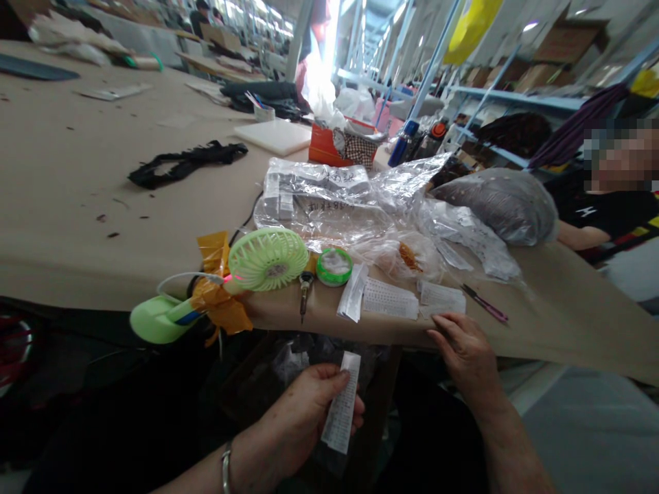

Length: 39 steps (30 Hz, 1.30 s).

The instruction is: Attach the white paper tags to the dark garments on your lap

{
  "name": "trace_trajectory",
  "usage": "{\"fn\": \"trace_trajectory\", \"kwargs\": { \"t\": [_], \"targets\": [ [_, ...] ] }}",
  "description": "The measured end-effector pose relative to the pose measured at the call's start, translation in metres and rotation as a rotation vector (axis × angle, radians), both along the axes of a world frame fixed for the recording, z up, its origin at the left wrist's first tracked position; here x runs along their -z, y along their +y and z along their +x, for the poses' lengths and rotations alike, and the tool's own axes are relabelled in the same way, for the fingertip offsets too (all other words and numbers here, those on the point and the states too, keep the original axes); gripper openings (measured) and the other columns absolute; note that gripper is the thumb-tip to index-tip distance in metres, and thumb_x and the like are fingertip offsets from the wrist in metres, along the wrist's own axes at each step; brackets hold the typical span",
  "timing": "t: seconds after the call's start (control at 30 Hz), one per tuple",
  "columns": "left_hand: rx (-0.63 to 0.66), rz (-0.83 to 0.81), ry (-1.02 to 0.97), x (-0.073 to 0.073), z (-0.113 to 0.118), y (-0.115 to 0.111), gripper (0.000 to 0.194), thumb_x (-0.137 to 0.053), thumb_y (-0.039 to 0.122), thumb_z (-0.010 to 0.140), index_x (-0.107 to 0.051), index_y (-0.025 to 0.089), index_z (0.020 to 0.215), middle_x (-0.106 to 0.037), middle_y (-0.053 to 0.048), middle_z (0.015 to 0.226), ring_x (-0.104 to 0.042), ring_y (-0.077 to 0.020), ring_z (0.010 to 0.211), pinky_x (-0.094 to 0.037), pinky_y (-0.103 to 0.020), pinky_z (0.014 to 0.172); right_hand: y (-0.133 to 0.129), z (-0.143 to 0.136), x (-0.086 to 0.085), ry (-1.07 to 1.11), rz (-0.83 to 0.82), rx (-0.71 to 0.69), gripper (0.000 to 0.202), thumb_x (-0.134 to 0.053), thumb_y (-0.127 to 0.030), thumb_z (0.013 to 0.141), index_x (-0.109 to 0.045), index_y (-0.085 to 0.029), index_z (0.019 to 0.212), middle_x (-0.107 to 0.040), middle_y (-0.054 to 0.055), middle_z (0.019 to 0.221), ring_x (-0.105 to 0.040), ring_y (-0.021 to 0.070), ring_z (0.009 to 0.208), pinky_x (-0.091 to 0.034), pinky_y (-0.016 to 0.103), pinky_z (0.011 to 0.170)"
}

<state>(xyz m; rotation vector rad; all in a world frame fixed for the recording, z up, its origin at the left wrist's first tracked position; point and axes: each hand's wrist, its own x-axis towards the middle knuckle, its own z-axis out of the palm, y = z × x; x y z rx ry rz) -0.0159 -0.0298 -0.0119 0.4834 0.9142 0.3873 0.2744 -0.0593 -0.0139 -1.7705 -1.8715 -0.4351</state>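
My left hand [319,405], with a bracelet at the wrist, is closed on a narrow stack of printed paper strips [342,412] below the table edge. At the table's front edge, the fingertips of my right hand [460,343] touch or nearly touch the lower edge of a printed label sheet [443,298]; its fingers are slightly apart. Left of that sheet lie a second printed sheet [390,299] and a folded bundle of white strips [353,293]. Purple-handled snippers [487,304] rest to the right of the labels.
A green fan [270,261] is taped at the table edge, beside a screwdriver-like tool [305,296] and a green round tin [334,266]. Clear plastic bags [329,206] lie behind. A black fabric piece [185,163] is farther left. Another person [592,219] sits at the right.
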Motion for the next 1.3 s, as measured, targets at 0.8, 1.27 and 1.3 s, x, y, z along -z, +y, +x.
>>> {"fn": "trace_trajectory", "kwargs": {
  "t": [0.8, 1.27, 1.3],
  "targets": [
    [0.0, 0.011, 0.008, 0.005, -0.006, -0.003, 0.022, -0.059, 0.034, 0.084, -0.052, 0.014, 0.089, -0.067, -0.006, 0.066, -0.063, -0.0164, 0.056, -0.048, -0.028, 0.056, -0.009, 0.005, 0.002, 0.153, 0.116, -0.021, 0.018, -0.054, -0.027, 0.091, -0.07, -0.022, 0.097, -0.069, 0.006, 0.097, -0.064, 0.0208, 0.093, -0.051, 0.038, 0.085],
    [-0.345, -0.046, -0.091, -0.002, 0.001, -0.003, 0.013, -0.07, 0.017, 0.072, -0.058, 0.012, 0.069, -0.058, 0.0, 0.061, -0.053, -0.0077, 0.055, -0.038, -0.02, 0.057, -0.031, -0.162, 0.017, 0.222, -0.005, -0.568, 0.031, -0.055, -0.003, 0.085, -0.068, -0.021, 0.107, -0.071, 0.009, 0.106, -0.064, 0.023, 0.106, -0.05, 0.044, 0.092],
    [-0.359, -0.054, -0.08, -0.002, 0.0, -0.003, 0.012, -0.07, 0.017, 0.071, -0.059, 0.012, 0.069, -0.058, 0.0, 0.061, -0.054, -0.008, 0.056, -0.038, -0.02, 0.057, -0.031, -0.163, 0.022, 0.223, -0.013, -0.576, 0.032, -0.054, -0.004, 0.086, -0.068, -0.021, 0.108, -0.07, 0.009, 0.107, -0.063, 0.0229, 0.107, -0.051, 0.044, 0.093]
  ]
}}
